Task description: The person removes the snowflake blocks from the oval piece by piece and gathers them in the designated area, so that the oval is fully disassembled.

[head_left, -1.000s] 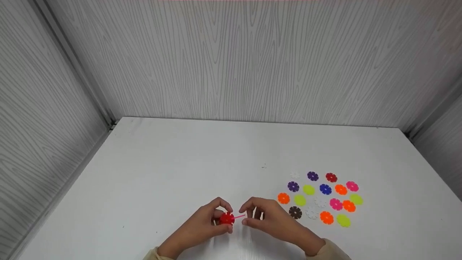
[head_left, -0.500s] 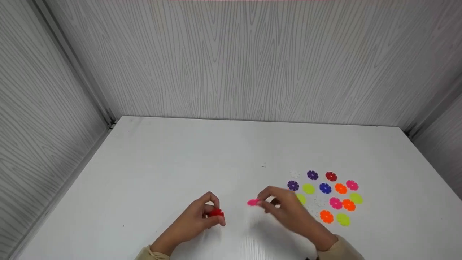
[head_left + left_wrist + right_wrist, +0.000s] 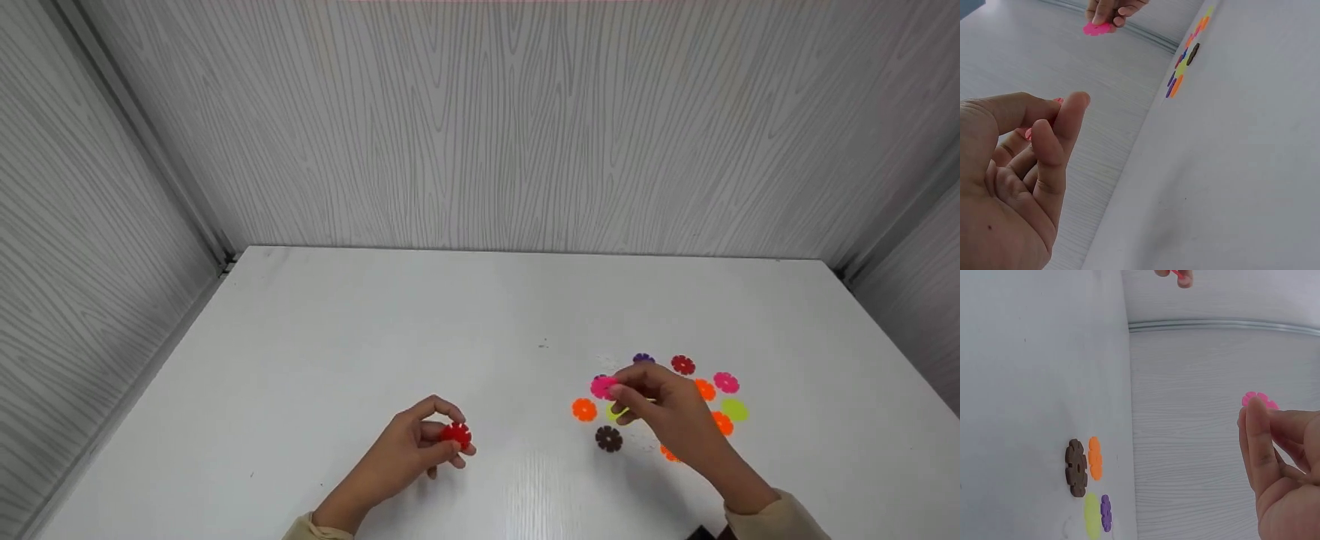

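Note:
My left hand (image 3: pixel 405 454) pinches a red notched flower-shaped disc (image 3: pixel 456 433) between thumb and fingers, above the front middle of the table. In the left wrist view the fingers hide most of that disc. Over to the right, my right hand (image 3: pixel 671 409) pinches a pink notched disc (image 3: pixel 602 388) by its edge, raised over a group of loose discs. Nearest below the right hand are a brown disc (image 3: pixel 609 439) and an orange disc (image 3: pixel 584 409). The right hand covers several other discs in the head view.
Around the right hand lie a dark red disc (image 3: pixel 682 365), another pink disc (image 3: pixel 726 382), a yellow-green disc (image 3: pixel 735 410) and a purple disc (image 3: pixel 643 359), flat on the white table (image 3: pixel 360 322). Grey wood-patterned panels (image 3: pixel 480 135) enclose the back and sides.
The pink disc was sticking out from the red one; my right hand has pulled it away and carried it right, over the loose discs. My left hand shifted slightly left, keeping the red disc.

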{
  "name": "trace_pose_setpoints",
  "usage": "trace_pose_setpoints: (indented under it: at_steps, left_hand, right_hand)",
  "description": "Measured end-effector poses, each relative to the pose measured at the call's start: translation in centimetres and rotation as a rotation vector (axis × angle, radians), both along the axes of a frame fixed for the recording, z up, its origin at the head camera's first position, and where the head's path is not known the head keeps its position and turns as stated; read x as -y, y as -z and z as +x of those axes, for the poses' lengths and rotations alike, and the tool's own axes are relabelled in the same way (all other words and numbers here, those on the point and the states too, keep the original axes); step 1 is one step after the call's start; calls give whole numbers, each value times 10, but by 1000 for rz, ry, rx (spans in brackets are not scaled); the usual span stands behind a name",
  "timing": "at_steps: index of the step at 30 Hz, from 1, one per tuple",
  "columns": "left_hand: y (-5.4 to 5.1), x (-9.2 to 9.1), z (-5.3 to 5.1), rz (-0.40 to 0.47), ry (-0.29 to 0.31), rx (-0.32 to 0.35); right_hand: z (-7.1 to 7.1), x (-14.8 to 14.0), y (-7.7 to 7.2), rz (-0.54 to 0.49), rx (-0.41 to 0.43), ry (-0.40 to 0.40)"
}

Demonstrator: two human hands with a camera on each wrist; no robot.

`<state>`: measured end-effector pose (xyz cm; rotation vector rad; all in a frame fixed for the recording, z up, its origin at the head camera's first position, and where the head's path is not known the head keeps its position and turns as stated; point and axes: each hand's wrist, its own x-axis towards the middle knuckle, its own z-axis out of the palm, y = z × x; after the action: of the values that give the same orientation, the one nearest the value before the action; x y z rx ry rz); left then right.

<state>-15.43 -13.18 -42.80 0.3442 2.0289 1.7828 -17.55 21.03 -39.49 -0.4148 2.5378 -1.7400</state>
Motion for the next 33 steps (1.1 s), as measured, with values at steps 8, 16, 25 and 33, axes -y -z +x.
trace_pose_setpoints:
  at_steps: [8, 16, 25, 33]
  left_hand:
    - [-2, -2, -3, -7, 8, -10]
    - [-8, -12, -11, -30, 14, -21]
    - [-11, -45, -30, -68, -74, -91]
    - [-13, -77, -47, -66, -195, -115]
  right_hand:
    - [1, -28, -1, 46, -8, 121]
    - [8, -70, 1, 133, 50, 236]
    - [14, -104, 3, 306, 55, 281]
    - [15, -124, 3, 351, 84, 301]
